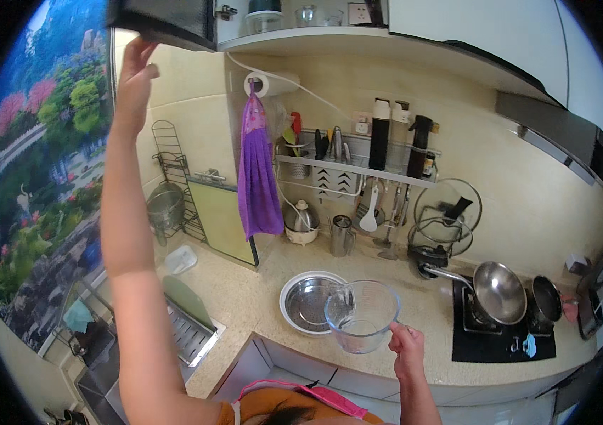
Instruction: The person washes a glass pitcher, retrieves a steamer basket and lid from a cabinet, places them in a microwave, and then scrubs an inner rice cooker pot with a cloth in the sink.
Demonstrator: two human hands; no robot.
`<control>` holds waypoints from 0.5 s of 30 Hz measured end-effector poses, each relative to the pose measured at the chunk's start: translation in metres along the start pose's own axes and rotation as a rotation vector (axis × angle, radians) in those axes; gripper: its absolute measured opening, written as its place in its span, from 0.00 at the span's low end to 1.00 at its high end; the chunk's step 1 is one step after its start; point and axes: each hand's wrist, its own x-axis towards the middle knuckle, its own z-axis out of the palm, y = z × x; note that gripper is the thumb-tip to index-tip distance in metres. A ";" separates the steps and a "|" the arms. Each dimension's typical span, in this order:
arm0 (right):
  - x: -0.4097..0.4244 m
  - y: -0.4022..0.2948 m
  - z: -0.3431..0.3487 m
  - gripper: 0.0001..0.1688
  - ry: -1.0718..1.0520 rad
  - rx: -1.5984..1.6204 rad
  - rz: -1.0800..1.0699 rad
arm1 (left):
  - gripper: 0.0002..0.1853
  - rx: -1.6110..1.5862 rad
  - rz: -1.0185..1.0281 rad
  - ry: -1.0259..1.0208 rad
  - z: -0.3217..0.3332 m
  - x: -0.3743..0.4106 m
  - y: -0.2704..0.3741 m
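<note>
My left hand [135, 79] is raised high at the upper left, its fingers at the lower edge of a dark cabinet door [166, 21] that stands swung out. The fingertips are partly hidden there, and the thumb is apart from the door. Low on the right, my right hand [408, 342] grips the handle of a clear glass measuring cup [362, 319]. The cup appears above the counter's front edge and overlaps the right side of a round metal basin [307, 303] with a pale rim. Glassware [318, 17] and a dark-lidded container [264, 18] stand in the open cabinet.
A purple hand towel [260, 180] hangs beside a paper roll [275, 84]. Behind the basin stand an egg cooker [301, 223] and a metal cup [342, 236]. A pan [499, 293] sits on the gas hob [503, 345] at right. The sink [97, 396] lies lower left.
</note>
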 end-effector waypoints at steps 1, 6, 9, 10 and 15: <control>0.008 0.000 0.006 0.21 -0.050 0.009 0.013 | 0.28 -0.021 -0.012 0.055 -0.018 0.000 -0.004; 0.042 -0.014 0.035 0.21 -0.164 -0.005 -0.004 | 0.25 -0.198 -0.049 0.219 -0.057 0.008 -0.016; 0.055 -0.019 0.045 0.20 -0.150 0.001 -0.047 | 0.21 -0.276 -0.036 0.428 -0.041 -0.007 -0.034; 0.057 -0.019 0.048 0.20 -0.145 0.015 -0.056 | 0.21 -0.296 -0.058 0.570 -0.023 -0.014 -0.034; 0.054 -0.027 0.065 0.19 -0.113 0.051 -0.059 | 0.23 -0.150 0.165 0.069 0.100 0.045 -0.054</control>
